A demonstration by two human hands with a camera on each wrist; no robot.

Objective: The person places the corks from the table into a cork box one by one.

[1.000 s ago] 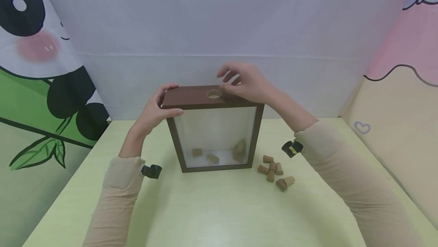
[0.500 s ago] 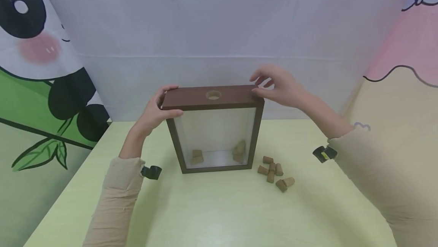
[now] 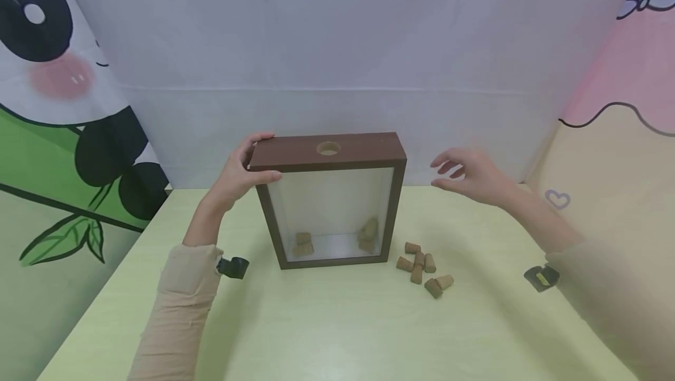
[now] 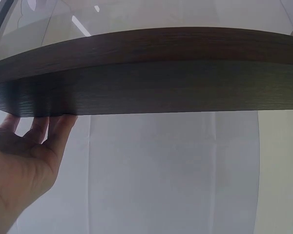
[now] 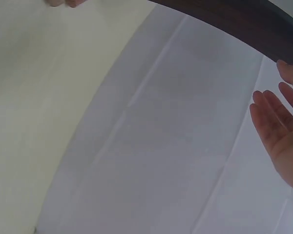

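Observation:
A dark brown wooden box frame [image 3: 295, 158] with a clear front pane stands upright mid-table, a round hole [image 3: 329, 148] in its top. Several corks [image 3: 303, 242] lie inside at the bottom. My left hand [image 3: 244, 171] grips the frame's top left corner, thumb on the front. In the left wrist view the same left hand [image 4: 24, 161] curls under the brown edge [image 4: 151, 78]. My right hand [image 3: 471, 174] hovers empty to the right of the frame, fingers relaxed and apart. It shows in the right wrist view as a right hand [image 5: 281, 129] with straight fingers.
Several loose corks [image 3: 423, 268] lie on the pale green table [image 3: 337, 322] right of the frame's base. A white cloth backdrop [image 3: 337, 47] hangs behind, with a panda print at left and pink and beige panels at right.
My right hand has left the frame's top, moving right and down away from the hole. One cork inside settled at bottom left. The left hand kept its grip.

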